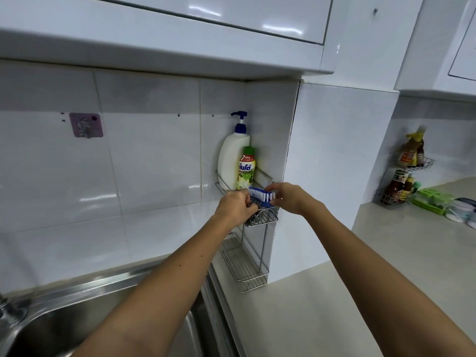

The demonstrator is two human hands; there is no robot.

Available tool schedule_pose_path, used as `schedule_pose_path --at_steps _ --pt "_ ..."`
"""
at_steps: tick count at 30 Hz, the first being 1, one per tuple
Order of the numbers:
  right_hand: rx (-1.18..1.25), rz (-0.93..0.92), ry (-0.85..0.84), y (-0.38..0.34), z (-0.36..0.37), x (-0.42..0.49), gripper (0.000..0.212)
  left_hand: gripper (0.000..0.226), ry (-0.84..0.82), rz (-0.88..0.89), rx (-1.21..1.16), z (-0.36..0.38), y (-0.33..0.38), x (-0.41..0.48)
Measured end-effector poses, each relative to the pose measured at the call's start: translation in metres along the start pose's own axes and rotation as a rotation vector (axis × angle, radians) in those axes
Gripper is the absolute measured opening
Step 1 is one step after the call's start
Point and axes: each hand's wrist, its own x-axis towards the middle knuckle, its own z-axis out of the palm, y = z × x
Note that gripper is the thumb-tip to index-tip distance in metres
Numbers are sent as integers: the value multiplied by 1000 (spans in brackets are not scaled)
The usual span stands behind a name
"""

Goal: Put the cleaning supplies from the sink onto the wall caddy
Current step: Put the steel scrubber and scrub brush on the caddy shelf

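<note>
A steel wire wall caddy (pixel 265 233) hangs in the tiled corner above the counter. On its top shelf stand a white pump bottle (pixel 231 158) and a green-capped dish soap bottle (pixel 246 168). My left hand (pixel 235 206) grips a steel wool scourer (pixel 253 202) that sits in the small front basket. My right hand (pixel 289 198) pinches the end of a blue brush with white bristles (pixel 261 195), lying across that basket beside the scourer. The caddy's lower shelf (pixel 244 264) holds nothing.
The stainless sink (pixel 77 323) lies at lower left, its tap (pixel 5 305) at the edge. A pink wall hook (pixel 86 124) is on the tiles. Cupboards overhang above. On the right counter stand a sauce bottle rack (pixel 401 181) and green containers (pixel 432 202).
</note>
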Motion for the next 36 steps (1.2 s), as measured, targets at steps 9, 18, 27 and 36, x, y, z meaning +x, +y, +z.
schedule_pose_path --at_steps 9,18,27,36 --pt "74 58 -66 -1 3 2 44 21 32 -8 24 1 1 -3" --pt "164 160 110 -8 15 8 39 15 -27 -22 1 -2 1 -1" --pt "154 187 -46 -17 -3 4 41 28 -13 -37 8 1 0 0" --pt "-147 82 77 -11 5 -7 46 40 2 51 43 4 -9 -8"
